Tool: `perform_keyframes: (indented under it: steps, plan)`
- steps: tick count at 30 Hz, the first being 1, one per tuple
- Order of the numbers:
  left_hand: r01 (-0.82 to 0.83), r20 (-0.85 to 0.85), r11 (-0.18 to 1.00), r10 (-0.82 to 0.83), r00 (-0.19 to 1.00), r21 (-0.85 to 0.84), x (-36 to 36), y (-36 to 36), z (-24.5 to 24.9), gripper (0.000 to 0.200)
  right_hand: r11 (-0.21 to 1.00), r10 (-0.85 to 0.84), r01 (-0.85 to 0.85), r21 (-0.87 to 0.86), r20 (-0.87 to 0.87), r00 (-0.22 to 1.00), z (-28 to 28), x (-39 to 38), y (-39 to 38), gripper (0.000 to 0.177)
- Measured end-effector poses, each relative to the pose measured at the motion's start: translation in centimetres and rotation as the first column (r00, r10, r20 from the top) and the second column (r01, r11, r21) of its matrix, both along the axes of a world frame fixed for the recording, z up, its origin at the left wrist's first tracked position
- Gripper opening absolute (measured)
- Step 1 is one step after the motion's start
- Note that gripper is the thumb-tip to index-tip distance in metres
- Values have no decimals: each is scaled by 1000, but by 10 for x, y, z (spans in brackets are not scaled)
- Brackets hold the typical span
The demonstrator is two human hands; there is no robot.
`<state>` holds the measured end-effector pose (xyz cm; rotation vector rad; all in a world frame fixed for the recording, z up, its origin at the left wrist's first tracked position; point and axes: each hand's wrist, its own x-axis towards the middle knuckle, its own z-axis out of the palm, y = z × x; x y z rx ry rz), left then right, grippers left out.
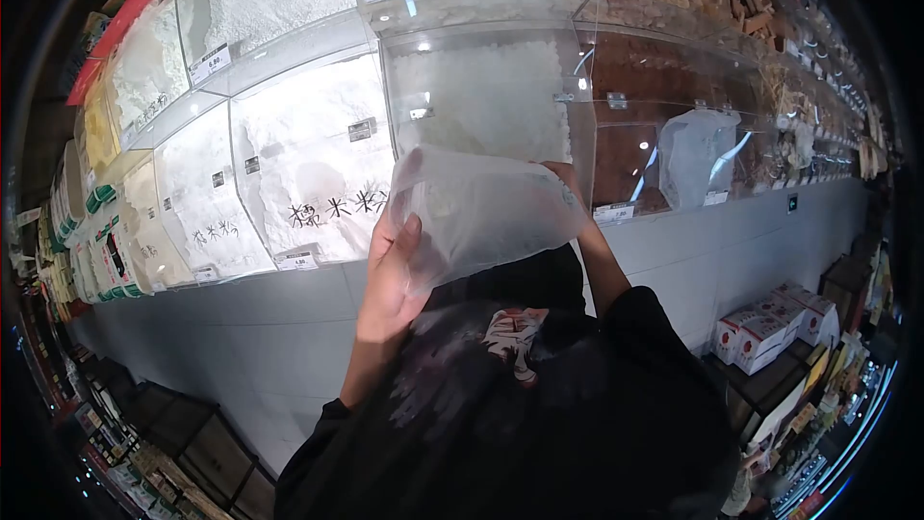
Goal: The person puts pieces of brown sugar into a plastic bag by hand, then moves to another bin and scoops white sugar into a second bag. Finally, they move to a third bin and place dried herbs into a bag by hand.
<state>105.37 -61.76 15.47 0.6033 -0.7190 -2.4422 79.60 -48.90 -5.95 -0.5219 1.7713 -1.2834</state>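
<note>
Presently, the left hand (393, 260) is pinching a plastic bag (491, 217) before a clear bin (500, 35); the right hand (565, 176) is partly hiding behind it, grip unclear. Seemingly they are opening it, and the next move is requiring gentle spreading.

Translucent plastic bag (496, 217), held up and spread.
Thin, milky and lightly creased, it stretches from nine to three o'clock across mid-view, a lower corner pointing towards seven.
</note>
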Motion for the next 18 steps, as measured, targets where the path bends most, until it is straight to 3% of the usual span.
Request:
perform_keyframes:
  steps: [1, 4, 7, 11, 13, 18]
  plan:
    - [-37, -9, 999, 37, 999, 22, 0, 0, -4, 59, 1000, 18, -19, -16, -95, 995, 10, -7, 8, 33]
    - [-107, 86, 993, 103, 991, 44, -5, -5, 4, 58, 998, 38, -45, 46, 151, 988, 53, -31, 40, 33]
    - [-154, 81, 985, 148, 986, 72, -15, -12, 14, 57, 986, 148, -158, 57, 153, 977, 121, -52, 60, 33]
    - [-119, -1, 988, 119, 993, 101, -18, -16, 5, 56, 986, 149, -158, 52, 148, 978, 194, -67, 74, 30]
    - [-74, -55, 997, 75, 996, 27, -18, -16, -5, 57, 987, 148, -156, 43, 148, 978, 224, -70, 77, 28]
    - [-61, -62, 995, 66, 996, 78, -29, -21, 10, 58, 957, 288, -277, -87, 145, 947, 275, -78, 79, 28]
